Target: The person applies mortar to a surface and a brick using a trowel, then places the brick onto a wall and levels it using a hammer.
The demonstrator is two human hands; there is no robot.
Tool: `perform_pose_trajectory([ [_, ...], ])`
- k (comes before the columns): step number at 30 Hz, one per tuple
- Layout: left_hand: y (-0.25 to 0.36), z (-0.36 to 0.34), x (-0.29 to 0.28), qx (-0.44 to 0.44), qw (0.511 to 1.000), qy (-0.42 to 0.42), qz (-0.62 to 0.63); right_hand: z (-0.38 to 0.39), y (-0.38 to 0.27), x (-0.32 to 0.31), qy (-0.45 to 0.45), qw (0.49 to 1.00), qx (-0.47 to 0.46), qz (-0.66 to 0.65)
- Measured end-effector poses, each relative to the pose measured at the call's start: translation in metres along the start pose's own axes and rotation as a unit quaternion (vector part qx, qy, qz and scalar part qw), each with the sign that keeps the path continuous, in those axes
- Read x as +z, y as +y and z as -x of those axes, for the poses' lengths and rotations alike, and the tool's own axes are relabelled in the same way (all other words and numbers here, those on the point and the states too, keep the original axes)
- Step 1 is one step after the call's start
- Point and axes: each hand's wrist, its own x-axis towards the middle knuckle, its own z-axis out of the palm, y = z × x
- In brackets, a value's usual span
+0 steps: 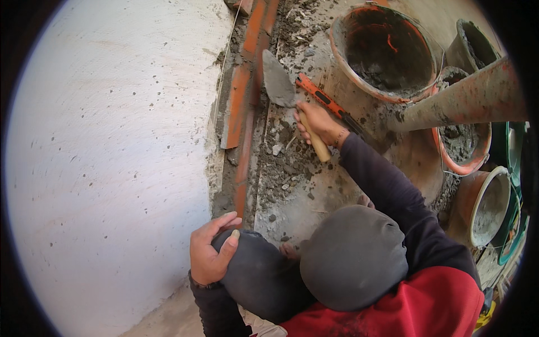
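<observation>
My right hand [318,124] is closed round the wooden handle of a trowel [279,81]. The mortar-grey blade points up and left, its tip over the edge of a low course of orange bricks [238,98] bedded in grey mortar. Beside that hand an orange spirit level [323,96] lies slantwise on the ground. My left hand [216,247] rests on my dark-clad left knee [261,272], thumb apart from the fingers, with nothing in it. The near end of the brick course runs out of sight behind that knee.
A white wall [123,140] flanks the bricks on the left, with a string line near its edge. On the right stand a large mortar-caked bucket [384,92], a thick grey post [460,98] and smaller buckets [488,205]. Crumbs of mortar [286,163] litter the ground.
</observation>
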Motion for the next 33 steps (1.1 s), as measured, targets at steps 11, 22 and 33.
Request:
perform_pose_trajectory([
  [11,0.002,0.003,0.003,-0.009,1.0,0.014,-0.002,-0.03,0.038,0.044,-0.108,0.987,0.048,-0.113],
  [22,-0.001,0.006,0.003,-0.02,1.0,0.018,-0.008,-0.031,0.022,0.053,-0.1,0.989,0.037,-0.104],
  [33,-0.002,0.006,0.001,-0.021,1.0,0.015,-0.008,-0.032,0.02,0.064,-0.128,0.981,0.026,-0.143],
])
